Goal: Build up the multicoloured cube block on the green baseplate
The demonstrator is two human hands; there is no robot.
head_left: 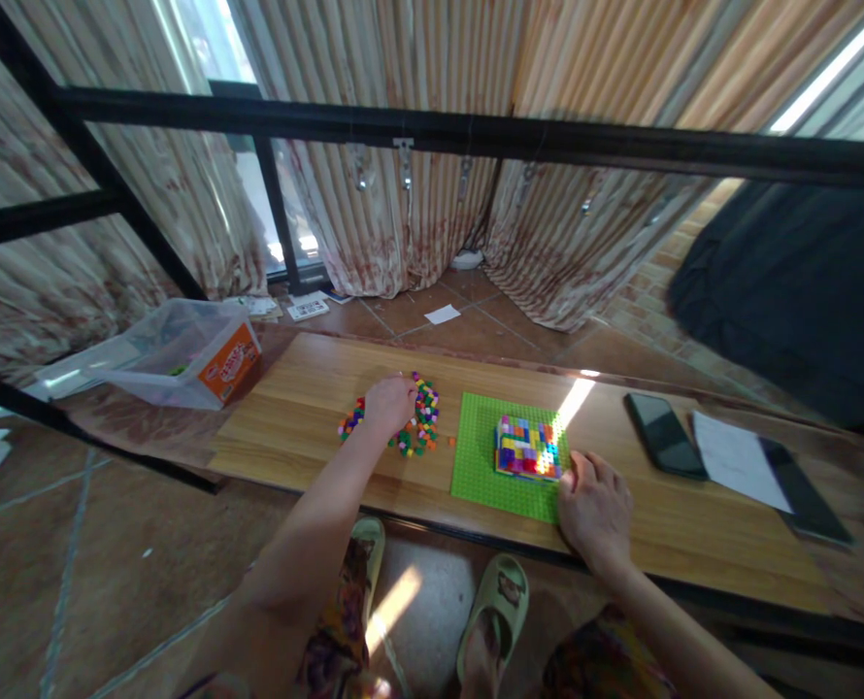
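A translucent plastic bin (pixel 148 386) with an orange label sits beyond the worktop's (pixel 279 417) left end, a small green piece (pixel 177 370) inside. The left hand (pixel 392 403), fingertips bunched, dips into the loose multicoloured plastic bricks (pixel 427 413), any grip hidden; the right hand (pixel 598 505) curls at the lime-green studded baseplate's (pixel 474 456) right edge, beside its multicoloured brick block (pixel 526 449), grip unclear. Bare wood lies left of the loose bricks and before the black phone (pixel 665 435).

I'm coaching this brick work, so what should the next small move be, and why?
Perhaps pinch one piece from the loose brick pile with the left hand: it is over that pile, while the right hand is beside the green baseplate.
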